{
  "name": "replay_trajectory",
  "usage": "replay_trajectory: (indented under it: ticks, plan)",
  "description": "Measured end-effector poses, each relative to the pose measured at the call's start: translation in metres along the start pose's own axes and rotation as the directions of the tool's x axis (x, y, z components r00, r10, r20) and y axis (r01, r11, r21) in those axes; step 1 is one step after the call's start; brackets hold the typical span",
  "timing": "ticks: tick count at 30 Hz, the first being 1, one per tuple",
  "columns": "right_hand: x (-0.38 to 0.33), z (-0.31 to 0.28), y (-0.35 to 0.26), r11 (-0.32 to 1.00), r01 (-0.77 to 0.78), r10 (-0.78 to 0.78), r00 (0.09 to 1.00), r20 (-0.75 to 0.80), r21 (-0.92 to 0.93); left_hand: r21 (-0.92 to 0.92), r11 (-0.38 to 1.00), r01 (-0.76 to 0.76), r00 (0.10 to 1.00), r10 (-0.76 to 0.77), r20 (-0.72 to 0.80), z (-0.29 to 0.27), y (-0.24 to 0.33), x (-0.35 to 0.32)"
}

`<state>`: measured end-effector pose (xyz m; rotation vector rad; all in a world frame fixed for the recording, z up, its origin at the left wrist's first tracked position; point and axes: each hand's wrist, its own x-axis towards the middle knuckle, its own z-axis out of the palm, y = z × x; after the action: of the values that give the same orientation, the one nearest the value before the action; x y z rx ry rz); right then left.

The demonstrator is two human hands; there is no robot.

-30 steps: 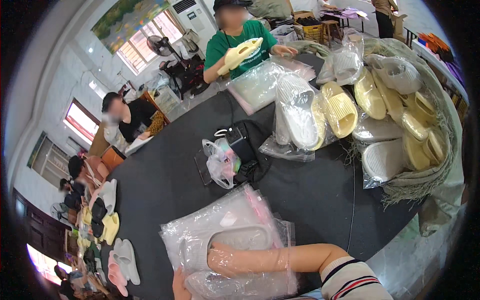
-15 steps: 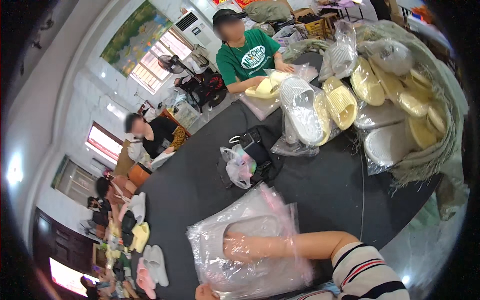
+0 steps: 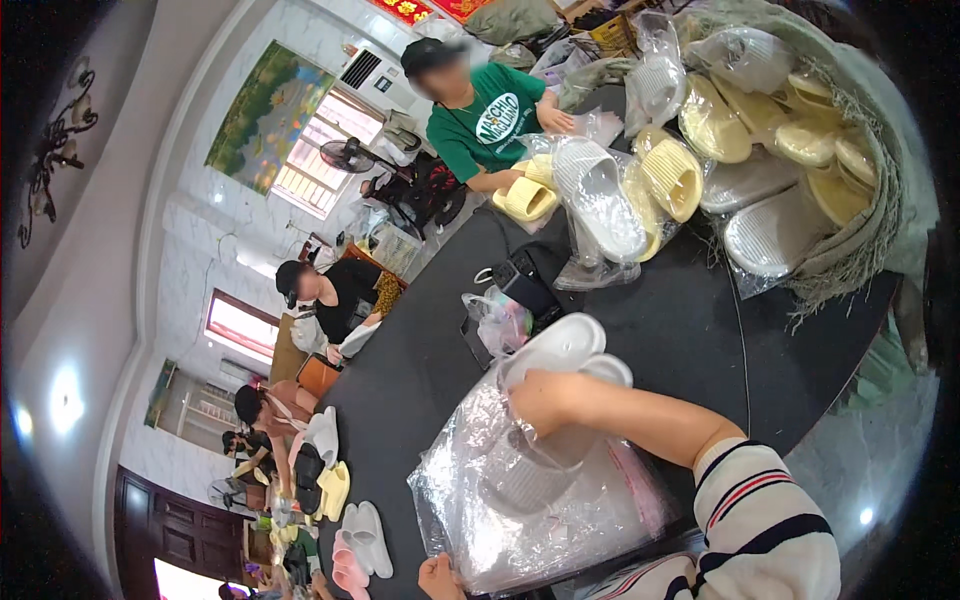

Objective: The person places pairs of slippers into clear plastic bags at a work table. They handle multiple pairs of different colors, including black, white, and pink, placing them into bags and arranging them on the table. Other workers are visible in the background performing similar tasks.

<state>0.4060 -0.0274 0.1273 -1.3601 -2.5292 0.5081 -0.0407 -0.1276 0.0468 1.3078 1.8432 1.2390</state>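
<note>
A pale grey slipper [image 3: 530, 485] with a ribbed strap lies within or under the clear plastic of a flat stack of bags [image 3: 590, 520]; which layer covers it I cannot tell. My right hand [image 3: 542, 402] is closed at another pale slipper [image 3: 562, 342] at the stack's far edge, its fingertips hidden. Beside it shows the rounded end of a further pale slipper [image 3: 608, 370]. My left hand [image 3: 440, 577] is at the near left corner of the stack, fingers pinched on the plastic edge.
On the dark table [image 3: 680, 345] lie a black bag [image 3: 525, 280] and a small plastic bag [image 3: 500, 322]. Bagged slippers [image 3: 600, 195] and a full sack [image 3: 850, 240] stand at the far right. A co-worker [image 3: 490, 115] handles yellow slippers [image 3: 525, 198]; more slippers [image 3: 365, 540] lie left.
My right hand has moved away from me, from inside the bagged slipper to the stack's far edge, where pale slippers now show. My left hand remains at the near corner. The view has shifted.
</note>
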Motion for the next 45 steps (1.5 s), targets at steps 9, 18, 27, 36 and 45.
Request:
replay_trajectory:
  ticks: [9, 18, 27, 36, 45]
  plan:
    - [-0.103, -0.061, 0.073, 0.975, -0.215, 0.208, 0.794, -0.572, 0.055, -0.011, 0.994, 0.106, 0.993, -0.105, 0.057, -0.008, -0.022, 0.018]
    - [-0.081, -0.071, 0.067, 0.996, -0.032, 0.089, 0.243, -0.966, 0.084, 0.164, 0.971, -0.175, 0.981, 0.157, 0.116, 0.016, 0.003, 0.013]
    - [-0.035, -0.051, -0.002, 0.967, 0.246, -0.223, 0.677, -0.701, -0.07, 0.398, 0.877, -0.27, 0.959, 0.205, 0.197, 0.027, -0.02, 0.012]
    - [0.002, 0.026, -0.038, 0.942, 0.33, -0.331, 0.944, 0.01, 0.055, 0.394, 0.897, -0.202, 0.961, 0.104, 0.255, 0.032, -0.008, 0.003]
    - [0.033, 0.059, -0.04, 0.975, 0.222, -0.216, 0.911, 0.35, 0.022, 0.149, 0.989, 0.011, 0.858, -0.086, 0.507, 0.019, -0.003, 0.015]
